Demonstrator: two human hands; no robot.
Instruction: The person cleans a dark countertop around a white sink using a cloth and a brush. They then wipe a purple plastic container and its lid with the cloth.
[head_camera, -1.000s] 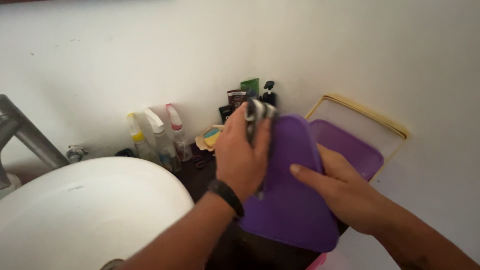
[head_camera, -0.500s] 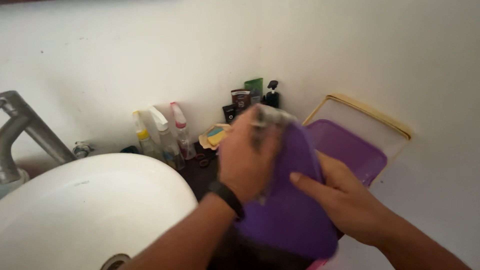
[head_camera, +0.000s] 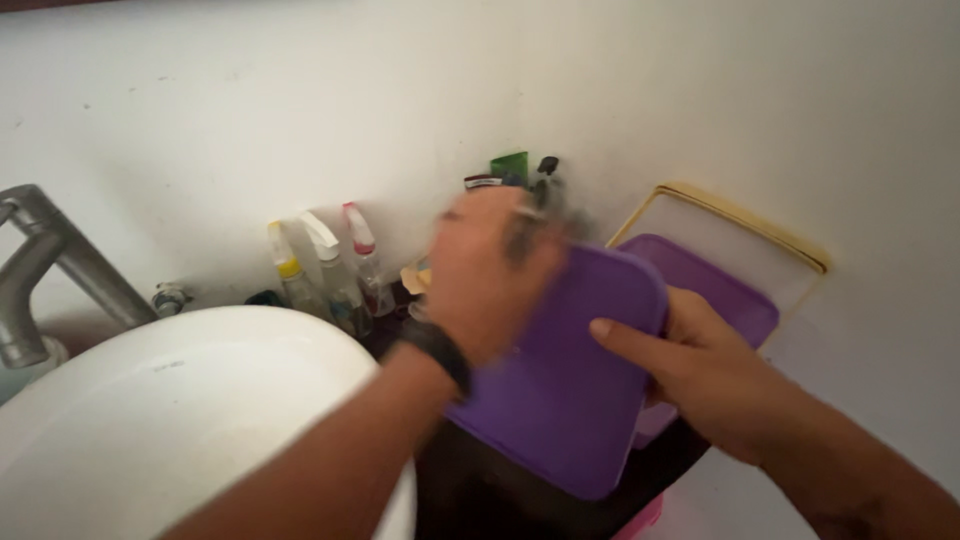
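My right hand (head_camera: 700, 375) grips the right edge of a purple plastic lid (head_camera: 560, 390), holding it tilted above the dark counter. My left hand (head_camera: 485, 275), blurred by motion, presses a striped dark-and-white cloth (head_camera: 535, 215) against the lid's upper left corner. A black band sits on my left wrist. The cloth is mostly hidden behind my fingers.
A white round basin (head_camera: 180, 420) with a metal tap (head_camera: 45, 270) lies at the left. Three spray bottles (head_camera: 325, 265), tubes and a pump bottle (head_camera: 545, 175) stand by the wall. A second purple lid (head_camera: 720, 295) and a yellow-rimmed tray (head_camera: 745, 225) lean at the right.
My left hand with the cloth has slid up and left across the lid. The lid has turned flatter toward me, and my right hand has shifted slightly right.
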